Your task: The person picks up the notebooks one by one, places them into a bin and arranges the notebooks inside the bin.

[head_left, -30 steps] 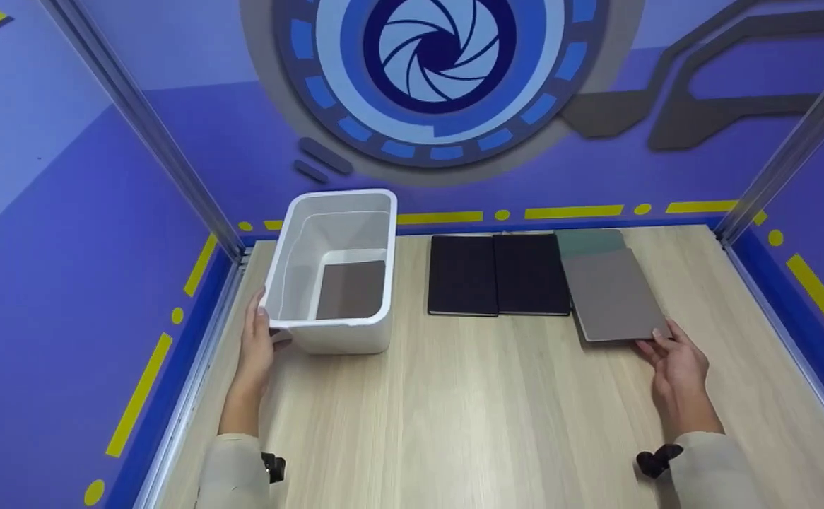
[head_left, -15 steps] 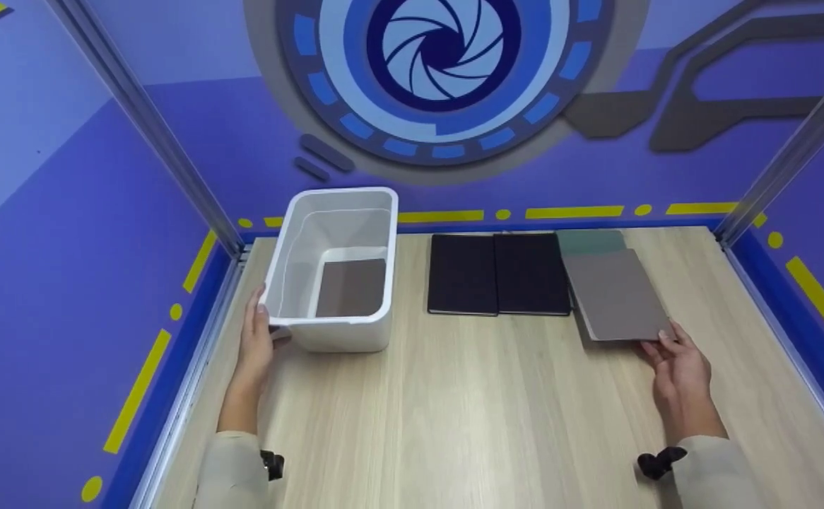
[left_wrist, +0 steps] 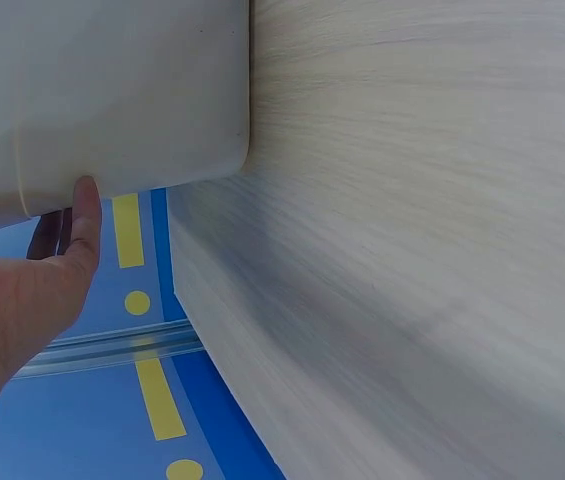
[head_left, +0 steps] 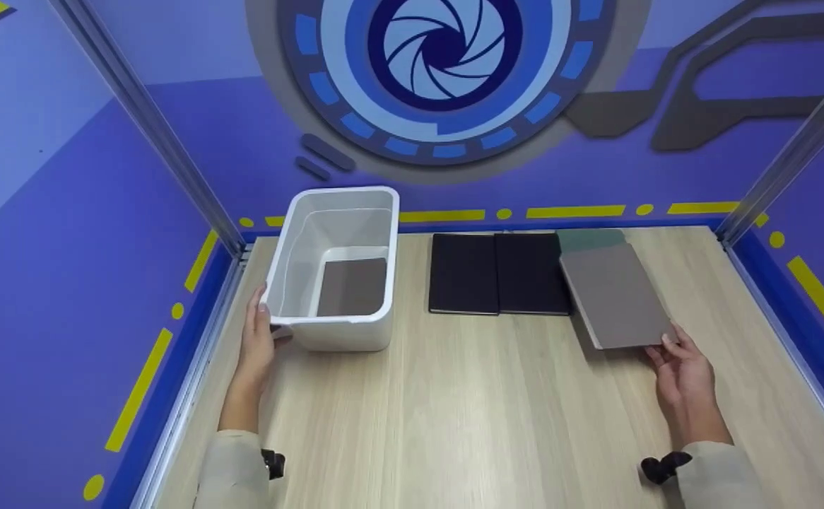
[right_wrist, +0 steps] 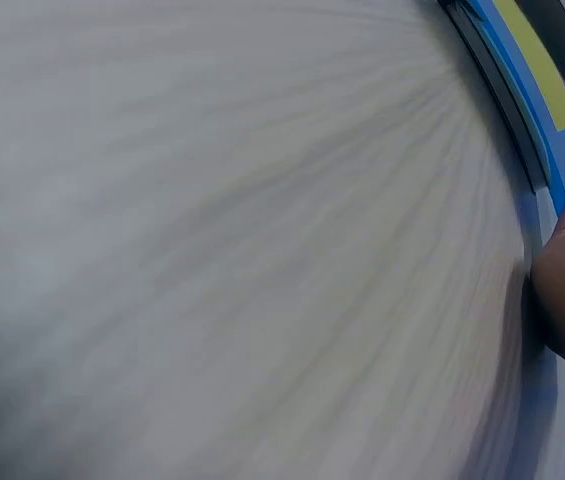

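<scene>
A grey-brown notebook slants upward at its near edge above the table's right side. My right hand pinches its near right corner, thumb on top and fingers underneath. Part of a green notebook shows behind it; the rest is hidden. Against the near left corner of a white plastic bin, my left hand rests with fairly straight fingers on the outer wall. In the left wrist view a fingertip touches that wall. Another grey-brown notebook lies flat inside the bin.
Two black notebooks lie side by side between the bin and the green notebook. Blue printed panels enclose the wooden table at the back and both sides. Metal posts stand at the back corners.
The near edge of the held notebook has risen and come slightly toward me and to the right, my right hand moving with it. My left hand and the bin stay in place.
</scene>
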`<action>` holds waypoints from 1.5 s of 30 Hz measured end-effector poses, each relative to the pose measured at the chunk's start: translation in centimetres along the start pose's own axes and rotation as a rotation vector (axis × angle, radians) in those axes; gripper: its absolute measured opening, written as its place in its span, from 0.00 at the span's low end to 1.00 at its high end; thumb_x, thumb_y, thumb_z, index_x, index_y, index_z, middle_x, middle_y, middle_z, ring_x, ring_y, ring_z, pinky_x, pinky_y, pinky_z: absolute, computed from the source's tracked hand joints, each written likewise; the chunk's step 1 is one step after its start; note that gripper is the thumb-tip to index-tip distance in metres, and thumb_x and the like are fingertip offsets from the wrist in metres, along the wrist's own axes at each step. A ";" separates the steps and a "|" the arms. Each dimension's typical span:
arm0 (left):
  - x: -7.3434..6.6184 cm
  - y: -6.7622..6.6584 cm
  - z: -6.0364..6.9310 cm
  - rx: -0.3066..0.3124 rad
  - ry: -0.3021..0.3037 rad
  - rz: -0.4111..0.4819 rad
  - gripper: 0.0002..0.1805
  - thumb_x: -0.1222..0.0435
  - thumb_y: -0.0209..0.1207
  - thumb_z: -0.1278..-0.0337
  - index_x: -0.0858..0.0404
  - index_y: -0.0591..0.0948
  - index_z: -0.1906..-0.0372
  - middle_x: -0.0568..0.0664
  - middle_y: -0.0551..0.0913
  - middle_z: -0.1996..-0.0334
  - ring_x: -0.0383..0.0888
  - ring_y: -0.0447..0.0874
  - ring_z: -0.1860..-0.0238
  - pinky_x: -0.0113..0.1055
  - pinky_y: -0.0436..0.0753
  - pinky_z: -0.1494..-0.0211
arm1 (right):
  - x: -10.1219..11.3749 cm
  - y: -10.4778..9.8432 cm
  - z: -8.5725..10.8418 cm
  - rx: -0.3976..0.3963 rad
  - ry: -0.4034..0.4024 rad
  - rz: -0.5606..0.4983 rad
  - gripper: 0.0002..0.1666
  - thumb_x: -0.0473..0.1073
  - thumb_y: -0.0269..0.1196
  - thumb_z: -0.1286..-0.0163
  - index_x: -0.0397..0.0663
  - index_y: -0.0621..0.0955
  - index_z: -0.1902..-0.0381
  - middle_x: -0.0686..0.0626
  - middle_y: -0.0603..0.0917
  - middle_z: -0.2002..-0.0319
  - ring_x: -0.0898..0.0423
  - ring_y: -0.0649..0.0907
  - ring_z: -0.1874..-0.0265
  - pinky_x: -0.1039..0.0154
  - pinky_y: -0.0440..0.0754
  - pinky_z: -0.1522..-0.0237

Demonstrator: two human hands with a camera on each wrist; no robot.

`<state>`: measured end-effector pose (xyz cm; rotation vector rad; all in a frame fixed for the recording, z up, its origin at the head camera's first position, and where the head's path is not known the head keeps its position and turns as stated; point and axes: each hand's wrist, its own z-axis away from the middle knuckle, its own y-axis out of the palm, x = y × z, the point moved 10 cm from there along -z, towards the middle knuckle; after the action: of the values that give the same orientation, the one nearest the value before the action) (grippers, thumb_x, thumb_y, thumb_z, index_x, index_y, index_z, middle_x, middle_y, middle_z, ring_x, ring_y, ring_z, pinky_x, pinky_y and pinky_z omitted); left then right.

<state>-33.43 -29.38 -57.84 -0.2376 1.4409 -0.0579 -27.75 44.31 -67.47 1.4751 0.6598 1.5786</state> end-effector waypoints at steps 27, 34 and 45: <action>-0.3 0.0 -0.2 -0.010 0.003 0.020 0.33 0.43 0.26 0.13 0.40 0.44 0.12 0.60 0.52 0.14 0.63 0.68 0.25 0.63 0.73 0.24 | -1.0 -0.1 -0.3 -0.131 0.052 0.504 0.22 0.30 0.63 0.23 0.50 0.85 0.35 0.60 0.92 0.52 0.61 0.92 0.53 0.63 0.91 0.52; 0.1 0.1 0.1 -0.005 -0.006 0.005 0.32 0.43 0.26 0.13 0.37 0.43 0.12 0.60 0.54 0.16 0.62 0.68 0.25 0.62 0.73 0.24 | -1.1 -0.6 -0.5 -0.172 0.056 0.527 0.27 0.30 0.66 0.25 0.49 0.82 0.30 0.61 0.92 0.53 0.62 0.93 0.55 0.63 0.92 0.54; 0.0 0.0 0.0 -0.012 -0.007 0.013 0.33 0.42 0.26 0.13 0.38 0.43 0.12 0.61 0.53 0.15 0.63 0.66 0.24 0.64 0.73 0.24 | -1.3 -0.8 -0.7 -0.209 0.091 0.546 0.46 0.30 0.67 0.26 0.38 0.59 0.17 0.63 0.92 0.55 0.60 0.93 0.55 0.61 0.92 0.53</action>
<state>-33.43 -29.33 -57.82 -0.2382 1.4360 -0.0372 -28.30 43.68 -68.96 1.5052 0.1281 2.0645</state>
